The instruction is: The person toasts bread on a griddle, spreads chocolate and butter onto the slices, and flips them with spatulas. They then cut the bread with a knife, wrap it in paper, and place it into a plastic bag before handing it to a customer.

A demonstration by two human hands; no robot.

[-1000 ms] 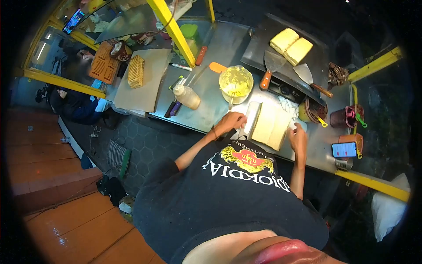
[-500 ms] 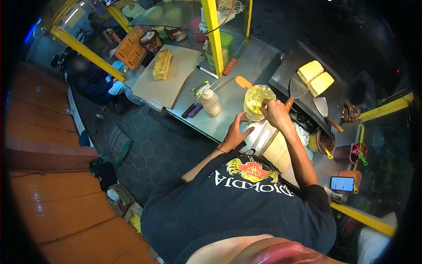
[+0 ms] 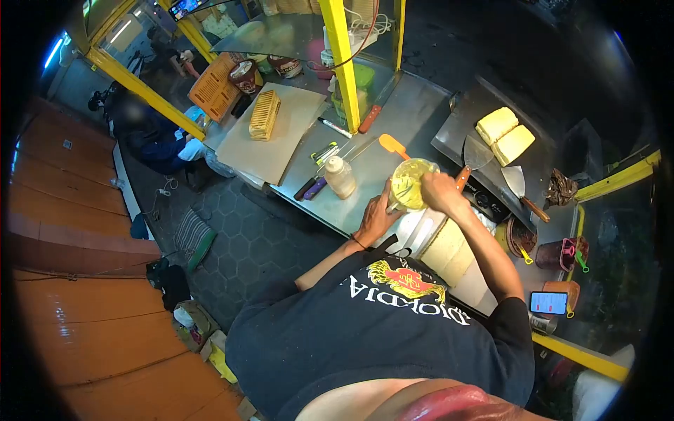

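Note:
A clear tub point(image 3: 430, 168) holding a soft yellow spread is in front of me on the metal counter. My left hand point(image 3: 376, 216) is wrapped round the tub's near left side. My right hand point(image 3: 442, 194) is closed over the tub's right rim, and what it grips is hidden. Right below the tub lies a white tray or lid point(image 3: 415, 231), partly covered by my hands. Beside it are slabs of pale bread point(image 3: 449, 252). An orange spatula point(image 3: 393, 145) lies just beyond the tub, and a squeeze bottle point(image 3: 340, 177) stands to its left.
Two yellow bread blocks point(image 3: 507, 135) and metal scrapers point(image 3: 514, 181) lie on a dark griddle point(image 3: 456, 126). A loaf point(image 3: 265, 116) rests on a board point(image 3: 232, 151). Jars point(image 3: 558, 254) and a phone point(image 3: 548, 302) are at right. A yellow post point(image 3: 342, 67) rises from the counter. A person point(image 3: 158, 144) sits at left.
My left hand has gone from spread fingers beside the tub to holding its side. The right hand has shifted slightly down over the rim. The whole view has moved a little.

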